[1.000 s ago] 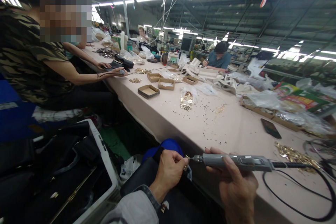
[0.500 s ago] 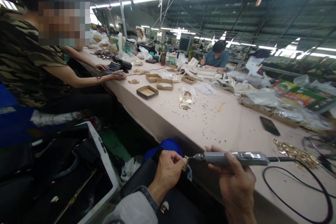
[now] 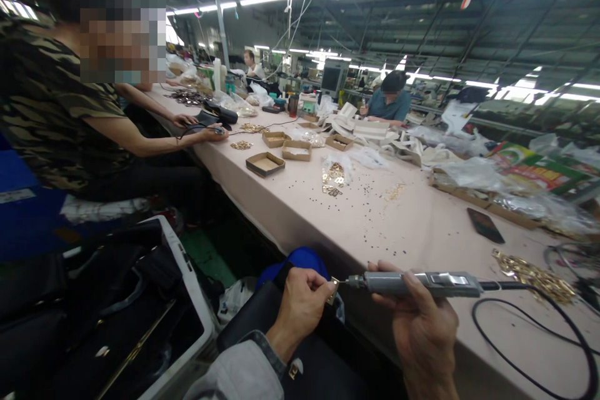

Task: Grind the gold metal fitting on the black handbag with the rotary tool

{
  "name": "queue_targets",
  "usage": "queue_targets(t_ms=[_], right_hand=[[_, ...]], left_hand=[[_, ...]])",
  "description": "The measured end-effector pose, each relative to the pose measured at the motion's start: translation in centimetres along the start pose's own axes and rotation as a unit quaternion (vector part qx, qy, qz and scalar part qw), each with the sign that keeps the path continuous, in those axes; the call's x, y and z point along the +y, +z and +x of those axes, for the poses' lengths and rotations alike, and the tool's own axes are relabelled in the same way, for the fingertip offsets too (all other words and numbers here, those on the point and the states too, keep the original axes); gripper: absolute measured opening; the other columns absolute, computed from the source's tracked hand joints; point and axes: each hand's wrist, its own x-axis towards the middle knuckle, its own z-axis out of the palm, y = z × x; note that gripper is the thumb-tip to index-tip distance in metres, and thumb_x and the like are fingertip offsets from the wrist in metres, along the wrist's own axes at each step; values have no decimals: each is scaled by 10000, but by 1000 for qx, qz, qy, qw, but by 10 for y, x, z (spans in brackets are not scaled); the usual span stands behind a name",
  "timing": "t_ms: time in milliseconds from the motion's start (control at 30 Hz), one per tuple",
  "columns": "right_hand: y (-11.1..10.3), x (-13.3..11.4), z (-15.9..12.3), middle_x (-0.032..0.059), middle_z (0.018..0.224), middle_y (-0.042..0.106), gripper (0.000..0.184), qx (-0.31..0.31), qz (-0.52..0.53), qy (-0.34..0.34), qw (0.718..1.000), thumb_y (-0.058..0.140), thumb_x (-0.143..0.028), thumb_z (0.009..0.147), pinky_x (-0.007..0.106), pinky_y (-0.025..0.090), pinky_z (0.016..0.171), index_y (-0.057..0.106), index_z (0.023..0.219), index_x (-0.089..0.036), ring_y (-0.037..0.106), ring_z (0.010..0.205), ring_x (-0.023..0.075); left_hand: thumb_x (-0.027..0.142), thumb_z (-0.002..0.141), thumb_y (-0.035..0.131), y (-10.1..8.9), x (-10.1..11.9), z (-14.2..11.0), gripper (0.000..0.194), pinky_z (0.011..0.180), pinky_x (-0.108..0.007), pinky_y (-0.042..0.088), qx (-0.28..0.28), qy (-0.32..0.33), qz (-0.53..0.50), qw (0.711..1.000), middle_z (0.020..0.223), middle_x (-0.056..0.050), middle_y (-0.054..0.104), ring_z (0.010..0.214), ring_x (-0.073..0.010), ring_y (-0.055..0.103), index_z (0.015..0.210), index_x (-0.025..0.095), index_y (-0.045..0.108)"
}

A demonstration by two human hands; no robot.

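Low in the middle, my left hand (image 3: pixel 302 303) is closed, its fingers pinching a small gold metal fitting (image 3: pixel 334 290) at its edge. My right hand (image 3: pixel 424 331) wraps around a grey electric screwdriver (image 3: pixel 422 284), held level with its tip pointing left. The thin bit meets or nearly meets the face of the fitting; exact contact is too small to tell. A black cord runs from the tool's rear end to the right. Beneath my left hand lies a black bag (image 3: pixel 262 319), partly hidden by the hand and sleeve.
The table (image 3: pixel 300 212) bears scattered small screws, cardboard trays (image 3: pixel 265 164), a phone (image 3: pixel 485 225) and a pile of gold fittings (image 3: pixel 534 275). A white crate (image 3: pixel 187 275) of black bags stands at left. A co-worker in camouflage (image 3: pixel 56 112) sits beyond; another works across the table.
The view has shifted slightly. The gold fitting appears turned a little, with more of its face showing; both hands keep their holds and nearly the same positions.
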Motion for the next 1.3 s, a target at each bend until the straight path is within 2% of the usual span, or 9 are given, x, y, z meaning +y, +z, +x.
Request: queue_targets(t_ms=[300,567,833,1067,1300], right_hand=[[4,-2,-4,194,925,820,413,-5,-1,-7,1000,915,-360,745,342,668,453,650,967,-133,816,826,423],[3,0,-6,201,964,818,402,-7,-5,-13,1000,919,-332,742,337,682,484,660,966,-119,818,842,409],[3,-1,-9,202,997,815,394,-12,-15,-24,1000,904,-344,775,343,694,521,668,997,-119,818,871,399],[5,-3,-10,187,955,819,418,-10,-9,-17,1000,909,-339,754,350,669,458,636,1007,-148,818,820,410],[5,-6,-11,206,965,816,398,1,-18,-19,1000,906,-347,763,324,669,468,661,981,-121,819,827,404]], left_hand=[[277,792,734,1,-2,-1,184,540,-266,396,2,-4,-9,1000,649,-68,731,573,-181,629,682,133,768],[242,782,727,1,-2,-1,164,518,-261,359,9,-7,7,1000,597,-46,694,557,-170,609,662,135,752],[277,772,717,1,-7,-1,176,534,-260,404,-3,5,-10,1000,651,-67,730,588,-188,645,674,138,759],[265,782,729,2,-2,-2,172,514,-255,369,14,1,12,1000,613,-46,703,564,-169,613,660,144,734],[246,774,724,2,-1,-3,157,514,-254,361,25,-7,21,999,600,-36,692,556,-158,593,652,147,728]])
